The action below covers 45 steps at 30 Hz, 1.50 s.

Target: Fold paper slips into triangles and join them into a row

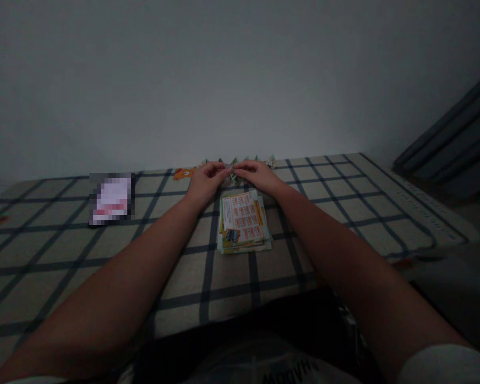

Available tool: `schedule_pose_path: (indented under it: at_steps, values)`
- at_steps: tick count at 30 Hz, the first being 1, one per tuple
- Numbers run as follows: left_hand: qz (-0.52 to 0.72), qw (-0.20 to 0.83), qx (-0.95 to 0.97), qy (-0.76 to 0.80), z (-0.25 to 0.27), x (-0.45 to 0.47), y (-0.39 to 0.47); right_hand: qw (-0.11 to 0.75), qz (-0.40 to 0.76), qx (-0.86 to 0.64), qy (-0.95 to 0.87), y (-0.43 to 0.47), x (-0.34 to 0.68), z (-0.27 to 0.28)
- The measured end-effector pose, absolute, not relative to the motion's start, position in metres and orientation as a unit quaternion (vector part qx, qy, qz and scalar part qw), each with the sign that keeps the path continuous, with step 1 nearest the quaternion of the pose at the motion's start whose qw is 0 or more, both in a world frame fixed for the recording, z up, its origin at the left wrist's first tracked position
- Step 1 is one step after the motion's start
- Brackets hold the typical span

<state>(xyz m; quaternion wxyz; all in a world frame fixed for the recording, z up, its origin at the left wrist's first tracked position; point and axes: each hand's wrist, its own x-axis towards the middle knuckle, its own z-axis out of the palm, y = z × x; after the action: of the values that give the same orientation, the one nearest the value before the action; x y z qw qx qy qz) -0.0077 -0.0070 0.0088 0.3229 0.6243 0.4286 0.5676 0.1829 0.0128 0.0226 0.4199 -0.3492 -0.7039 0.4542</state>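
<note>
Near the far edge of the table, my left hand (pixel 208 180) and my right hand (pixel 259 175) meet with fingertips closed on a small folded paper piece (pixel 234 176). Its exact shape is hard to make out in the dim light. Behind my hands stand several more folded paper pieces, partly hidden; one folded piece (pixel 271 161) shows at the right end of their row. Closer to me, between my forearms, lies a stack of printed paper sheets (pixel 245 221) with coloured pictures and a grid of orange and white print.
A checked tablecloth (pixel 320 208) with a bear print (pixel 184 174) covers the table, which stands against a plain wall (pixel 240 80). To the left lies a phone-like object (pixel 112 198), blurred by pixels. Dark folded fabric (pixel 452 138) hangs or leans at the right.
</note>
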Motion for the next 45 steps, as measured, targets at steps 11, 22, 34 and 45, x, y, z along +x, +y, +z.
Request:
schedule_pose_path:
  at_steps: [11, 22, 34, 45]
  values:
    - [0.564, 0.241, 0.649, 0.45, 0.0128, -0.0082, -0.0103, 0.43, 0.43, -0.36, -0.708, 0.0104, 0.1816, 0.0264]
    - [0.559, 0.25, 0.646, 0.456, 0.0089, -0.0085, -0.0089, 0.411, 0.458, -0.341, -0.711, 0.0087, 0.1808, 0.0214]
    - [0.53, 0.315, 0.662, 0.425, 0.0084, -0.0076, -0.0106, 0.414, 0.45, -0.358, -0.706, 0.0081, 0.1793, 0.0217]
    - [0.536, 0.274, 0.662, 0.447, 0.0097, -0.0074, -0.0114, 0.421, 0.468, -0.363, -0.687, 0.0085, 0.1826, 0.0229]
